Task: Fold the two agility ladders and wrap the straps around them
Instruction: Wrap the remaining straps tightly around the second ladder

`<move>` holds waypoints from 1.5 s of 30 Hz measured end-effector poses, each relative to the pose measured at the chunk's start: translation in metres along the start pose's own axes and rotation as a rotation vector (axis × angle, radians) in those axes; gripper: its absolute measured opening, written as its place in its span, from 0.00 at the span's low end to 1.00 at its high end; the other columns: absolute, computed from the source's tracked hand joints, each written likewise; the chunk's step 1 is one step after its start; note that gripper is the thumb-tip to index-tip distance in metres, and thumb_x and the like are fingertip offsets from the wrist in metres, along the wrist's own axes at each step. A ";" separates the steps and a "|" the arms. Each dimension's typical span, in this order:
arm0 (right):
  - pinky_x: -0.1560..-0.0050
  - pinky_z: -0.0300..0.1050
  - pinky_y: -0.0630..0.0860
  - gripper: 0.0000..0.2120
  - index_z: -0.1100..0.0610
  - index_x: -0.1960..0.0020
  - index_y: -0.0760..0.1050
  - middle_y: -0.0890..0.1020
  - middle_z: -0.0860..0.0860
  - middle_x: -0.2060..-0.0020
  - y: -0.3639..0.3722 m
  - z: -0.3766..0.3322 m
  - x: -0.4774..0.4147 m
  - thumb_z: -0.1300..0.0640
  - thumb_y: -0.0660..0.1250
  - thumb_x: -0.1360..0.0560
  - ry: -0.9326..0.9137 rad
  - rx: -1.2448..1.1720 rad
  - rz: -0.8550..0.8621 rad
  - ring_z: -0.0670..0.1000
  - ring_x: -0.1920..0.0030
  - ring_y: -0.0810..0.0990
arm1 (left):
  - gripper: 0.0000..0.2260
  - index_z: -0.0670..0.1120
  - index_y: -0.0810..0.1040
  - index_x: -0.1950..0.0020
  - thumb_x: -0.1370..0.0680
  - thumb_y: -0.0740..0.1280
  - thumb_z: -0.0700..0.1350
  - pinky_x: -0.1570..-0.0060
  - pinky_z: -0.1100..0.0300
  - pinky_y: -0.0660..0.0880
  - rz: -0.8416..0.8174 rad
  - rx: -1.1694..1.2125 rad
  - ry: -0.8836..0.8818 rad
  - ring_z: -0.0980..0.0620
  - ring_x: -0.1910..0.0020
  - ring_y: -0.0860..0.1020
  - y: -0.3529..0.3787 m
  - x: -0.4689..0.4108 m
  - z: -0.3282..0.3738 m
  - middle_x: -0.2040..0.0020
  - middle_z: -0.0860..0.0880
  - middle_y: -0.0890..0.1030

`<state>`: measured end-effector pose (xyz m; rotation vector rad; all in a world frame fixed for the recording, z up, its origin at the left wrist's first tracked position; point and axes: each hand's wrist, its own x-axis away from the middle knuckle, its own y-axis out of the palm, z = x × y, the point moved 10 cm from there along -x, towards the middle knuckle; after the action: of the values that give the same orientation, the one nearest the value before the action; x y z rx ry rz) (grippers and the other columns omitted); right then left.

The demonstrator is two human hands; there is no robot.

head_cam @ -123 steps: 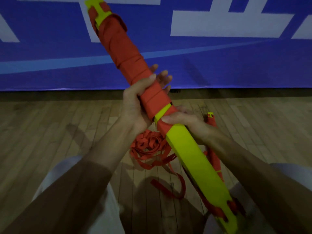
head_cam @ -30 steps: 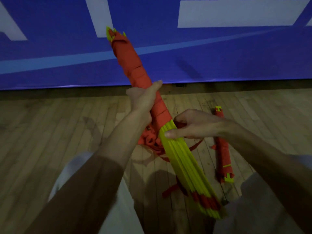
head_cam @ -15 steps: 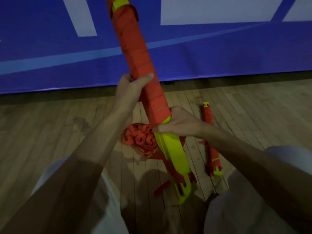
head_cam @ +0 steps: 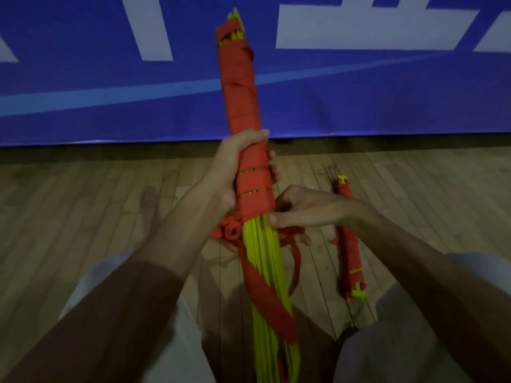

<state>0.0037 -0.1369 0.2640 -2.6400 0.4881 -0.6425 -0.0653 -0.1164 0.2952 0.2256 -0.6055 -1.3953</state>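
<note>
I hold a folded agility ladder (head_cam: 265, 275), a bundle of yellow-green rungs, nearly upright in front of me. Its upper half is wound in red strap (head_cam: 240, 87); the lower rungs are bare. My left hand (head_cam: 235, 172) is closed around the wrapped part. My right hand (head_cam: 301, 211) pinches the strap at the lower edge of the wrapping. A loose length of strap (head_cam: 268, 294) crosses the bare rungs, and more lies bunched on the floor (head_cam: 226, 230). The second ladder (head_cam: 349, 244), fully wrapped in red, lies on the floor to the right.
The floor (head_cam: 83, 217) is wooden boards. A blue banner with white lettering (head_cam: 387, 92) runs along the wall ahead. My knees in light trousers (head_cam: 387, 341) sit on either side of the bundle.
The bundle has been turned so the rung edges face me. A stretch of strap now crosses the bare lower rungs. My right hand has shifted to the lower edge of the wrapping.
</note>
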 end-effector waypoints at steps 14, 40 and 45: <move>0.67 0.35 0.73 0.21 0.52 0.56 0.75 0.82 0.48 0.65 0.002 -0.014 0.011 0.33 0.64 0.28 0.046 0.360 0.142 0.43 0.68 0.81 | 0.15 0.45 0.74 0.48 0.31 0.75 0.44 0.64 0.59 0.77 0.527 -0.206 0.153 0.51 0.63 0.78 -0.066 -0.008 0.016 0.58 0.48 0.78; 0.62 0.38 0.74 0.30 0.61 0.55 0.80 0.82 0.51 0.66 -0.012 -0.024 0.010 0.32 0.67 0.31 -0.047 0.016 0.170 0.46 0.67 0.80 | 0.11 0.43 0.76 0.51 0.29 0.68 0.48 0.60 0.57 0.80 -0.165 0.424 0.059 0.52 0.67 0.79 0.003 -0.009 0.014 0.63 0.49 0.78; 0.67 0.33 0.69 0.30 0.56 0.67 0.74 0.81 0.55 0.71 -0.023 -0.008 0.011 0.27 0.61 0.35 0.064 0.380 0.166 0.41 0.73 0.76 | 0.10 0.46 0.75 0.59 0.31 0.74 0.47 0.68 0.61 0.75 0.161 -0.093 -0.058 0.54 0.74 0.74 -0.035 -0.012 -0.001 0.70 0.49 0.75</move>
<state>0.0144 -0.1232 0.2847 -2.2039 0.5378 -0.6921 -0.0956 -0.1112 0.2737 0.0603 -0.5922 -1.2746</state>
